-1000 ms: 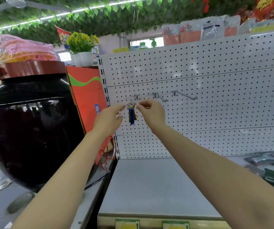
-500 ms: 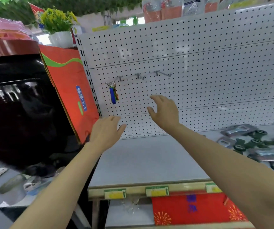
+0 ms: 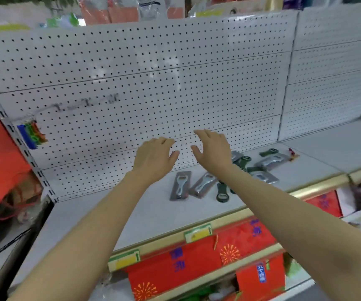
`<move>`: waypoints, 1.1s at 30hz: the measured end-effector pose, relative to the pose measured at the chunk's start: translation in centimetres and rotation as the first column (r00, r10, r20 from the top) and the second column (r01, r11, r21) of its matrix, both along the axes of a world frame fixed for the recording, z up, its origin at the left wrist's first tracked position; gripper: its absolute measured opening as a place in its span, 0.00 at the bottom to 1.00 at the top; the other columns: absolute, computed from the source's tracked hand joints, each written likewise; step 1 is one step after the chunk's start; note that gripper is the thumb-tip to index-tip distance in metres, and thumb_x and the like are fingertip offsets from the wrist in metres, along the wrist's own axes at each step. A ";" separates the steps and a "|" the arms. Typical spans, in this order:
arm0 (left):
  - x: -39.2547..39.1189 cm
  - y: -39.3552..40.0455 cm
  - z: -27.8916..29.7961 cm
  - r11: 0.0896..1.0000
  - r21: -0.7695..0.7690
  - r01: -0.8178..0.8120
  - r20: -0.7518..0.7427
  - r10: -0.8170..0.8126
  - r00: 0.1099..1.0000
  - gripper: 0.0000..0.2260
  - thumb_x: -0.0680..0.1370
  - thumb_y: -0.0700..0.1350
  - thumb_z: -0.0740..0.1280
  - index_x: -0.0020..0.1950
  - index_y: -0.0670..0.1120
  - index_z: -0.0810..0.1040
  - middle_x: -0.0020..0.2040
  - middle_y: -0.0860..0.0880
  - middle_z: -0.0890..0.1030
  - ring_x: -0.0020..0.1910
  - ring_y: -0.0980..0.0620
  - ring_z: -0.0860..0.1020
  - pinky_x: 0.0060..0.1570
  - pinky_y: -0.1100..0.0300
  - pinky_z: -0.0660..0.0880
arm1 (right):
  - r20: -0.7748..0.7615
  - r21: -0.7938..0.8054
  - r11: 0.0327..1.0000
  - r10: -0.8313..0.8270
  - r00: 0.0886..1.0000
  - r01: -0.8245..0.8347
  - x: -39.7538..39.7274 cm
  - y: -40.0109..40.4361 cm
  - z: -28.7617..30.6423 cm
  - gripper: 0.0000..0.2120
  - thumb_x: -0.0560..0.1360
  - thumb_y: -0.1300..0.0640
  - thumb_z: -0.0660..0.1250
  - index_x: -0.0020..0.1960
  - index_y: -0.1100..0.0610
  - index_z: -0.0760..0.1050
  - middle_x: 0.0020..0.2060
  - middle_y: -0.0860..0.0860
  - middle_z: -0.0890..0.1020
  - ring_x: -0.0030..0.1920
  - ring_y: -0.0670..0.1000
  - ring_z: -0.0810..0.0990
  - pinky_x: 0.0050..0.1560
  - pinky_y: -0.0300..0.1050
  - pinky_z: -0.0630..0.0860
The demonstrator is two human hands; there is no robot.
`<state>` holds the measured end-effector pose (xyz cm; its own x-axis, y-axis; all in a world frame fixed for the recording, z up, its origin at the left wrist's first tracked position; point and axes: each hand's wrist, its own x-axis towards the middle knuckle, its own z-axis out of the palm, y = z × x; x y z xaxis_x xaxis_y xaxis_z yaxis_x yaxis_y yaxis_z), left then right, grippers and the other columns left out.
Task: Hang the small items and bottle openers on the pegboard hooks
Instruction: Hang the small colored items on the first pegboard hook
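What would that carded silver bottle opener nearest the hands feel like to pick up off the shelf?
The carded bottle opener lies flat on the shelf, so it probably won't roll, though a fingertip may have to lift an edge first. The silver opener looks like metal, likely stiff and weighty for its size. Its flat backing card may flex slightly, and any plastic cover could be slick.

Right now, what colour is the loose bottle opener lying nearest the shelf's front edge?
Dark green, lying flat on the grey shelf; the head view shows it, just left of the right forearm.
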<state>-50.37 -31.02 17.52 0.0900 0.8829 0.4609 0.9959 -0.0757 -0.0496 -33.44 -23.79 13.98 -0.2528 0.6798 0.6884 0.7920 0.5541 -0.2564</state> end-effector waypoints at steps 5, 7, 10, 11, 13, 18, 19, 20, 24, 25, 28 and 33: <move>8.3 5.6 -1.6 0.995 -0.057 0.079 0.000 -0.079 0.997 0.20 0.83 0.54 0.56 0.73 0.49 0.70 0.68 0.49 0.76 0.64 0.45 0.74 0.58 0.52 0.71 | 0.052 -0.045 0.990 -0.129 0.990 0.132 10.4 3.0 -1.5 0.21 0.77 0.52 0.65 0.68 0.57 0.72 0.59 0.55 0.80 0.56 0.59 0.78 0.61 0.54 0.68; 11.6 7.7 -2.6 0.990 -0.084 0.109 0.007 -0.109 0.994 0.20 0.83 0.54 0.56 0.74 0.49 0.69 0.68 0.48 0.76 0.63 0.45 0.75 0.57 0.52 0.71 | 0.057 -0.053 0.984 -0.170 0.984 0.173 14.7 4.2 -2.3 0.21 0.77 0.53 0.66 0.68 0.58 0.73 0.58 0.56 0.81 0.55 0.60 0.79 0.60 0.54 0.70; 16.4 10.6 -4.2 0.980 -0.121 0.157 -0.001 -0.159 0.987 0.20 0.83 0.53 0.56 0.72 0.49 0.71 0.65 0.47 0.77 0.61 0.44 0.76 0.55 0.52 0.72 | 0.050 -0.068 0.968 -0.240 0.969 0.243 20.7 5.8 -3.8 0.20 0.75 0.54 0.67 0.66 0.59 0.74 0.55 0.56 0.82 0.53 0.60 0.80 0.58 0.54 0.71; 17.8 11.6 -4.6 0.977 -0.130 0.171 -0.006 -0.174 0.985 0.19 0.83 0.54 0.56 0.71 0.48 0.72 0.64 0.47 0.78 0.60 0.44 0.76 0.53 0.52 0.73 | 0.049 -0.080 0.961 -0.262 0.964 0.266 22.5 6.4 -4.3 0.20 0.75 0.55 0.68 0.65 0.58 0.75 0.54 0.56 0.83 0.52 0.60 0.80 0.57 0.53 0.72; 20.5 13.9 -5.5 0.970 -0.133 0.203 -0.011 -0.206 0.978 0.18 0.83 0.53 0.56 0.68 0.47 0.74 0.61 0.47 0.79 0.56 0.44 0.78 0.49 0.53 0.73 | 0.061 -0.099 0.945 -0.306 0.950 0.311 25.8 7.3 -5.0 0.18 0.74 0.56 0.68 0.64 0.58 0.75 0.51 0.56 0.83 0.49 0.60 0.80 0.55 0.53 0.72; 26.6 19.6 -8.2 0.936 -0.196 0.292 0.020 -0.294 0.956 0.16 0.83 0.52 0.57 0.67 0.48 0.75 0.59 0.48 0.80 0.54 0.46 0.78 0.48 0.54 0.74 | 0.060 -0.135 0.903 -0.404 0.913 0.408 32.6 10.1 -6.8 0.17 0.75 0.55 0.68 0.62 0.60 0.76 0.53 0.59 0.83 0.51 0.61 0.80 0.55 0.55 0.73; 27.8 20.8 -8.9 0.928 -0.217 0.304 0.029 -0.305 0.952 0.17 0.82 0.52 0.57 0.67 0.48 0.74 0.61 0.48 0.79 0.56 0.45 0.78 0.51 0.53 0.75 | 0.072 -0.170 0.890 -0.417 0.906 0.423 33.7 10.8 -7.4 0.17 0.76 0.55 0.67 0.63 0.60 0.76 0.55 0.58 0.82 0.53 0.61 0.80 0.56 0.54 0.72; 28.9 22.0 -9.5 0.920 -0.233 0.315 0.030 -0.317 0.948 0.17 0.82 0.52 0.58 0.68 0.48 0.74 0.62 0.48 0.79 0.57 0.45 0.78 0.53 0.51 0.76 | 0.079 -0.198 0.878 -0.429 0.900 0.436 34.8 11.6 -7.9 0.18 0.76 0.56 0.67 0.64 0.59 0.75 0.56 0.58 0.82 0.55 0.61 0.79 0.57 0.54 0.71; 32.9 27.3 -11.7 0.897 -0.269 0.352 0.040 -0.354 0.934 0.16 0.82 0.50 0.58 0.66 0.48 0.76 0.60 0.49 0.79 0.55 0.46 0.78 0.46 0.55 0.73 | 0.096 -0.253 0.843 -0.466 0.879 0.475 38.3 15.5 -10.5 0.19 0.75 0.58 0.67 0.66 0.59 0.74 0.56 0.56 0.82 0.55 0.59 0.80 0.58 0.54 0.72; 33.9 28.6 -12.1 0.890 -0.276 0.363 0.051 -0.364 0.930 0.15 0.82 0.50 0.58 0.66 0.48 0.76 0.60 0.49 0.79 0.56 0.46 0.77 0.45 0.55 0.72 | 0.101 -0.271 0.833 -0.473 0.875 0.482 39.0 16.6 -11.1 0.20 0.75 0.58 0.68 0.66 0.59 0.74 0.56 0.55 0.82 0.55 0.59 0.80 0.58 0.54 0.72; 36.4 32.4 -13.4 0.869 -0.304 0.391 0.097 -0.380 0.920 0.12 0.81 0.47 0.59 0.59 0.46 0.79 0.54 0.48 0.79 0.52 0.46 0.78 0.42 0.56 0.70 | 0.144 -0.334 0.800 -0.479 0.866 0.498 40.7 19.8 -12.4 0.20 0.76 0.56 0.66 0.68 0.58 0.73 0.58 0.54 0.81 0.57 0.58 0.79 0.60 0.52 0.70; 40.5 38.4 -15.5 0.823 -0.408 0.397 0.168 -0.360 0.918 0.10 0.80 0.43 0.60 0.51 0.45 0.80 0.50 0.46 0.79 0.49 0.45 0.78 0.40 0.57 0.69 | 0.145 -0.424 0.756 -0.486 0.862 0.498 42.4 24.3 -14.9 0.19 0.77 0.57 0.64 0.68 0.56 0.72 0.59 0.53 0.81 0.59 0.57 0.77 0.61 0.50 0.69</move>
<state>-9.86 7.35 2.00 0.4368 0.8969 0.0689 0.8838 -0.4421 0.1533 8.94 0.50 -0.89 0.1869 0.9385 0.2904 0.9338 -0.0779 -0.3491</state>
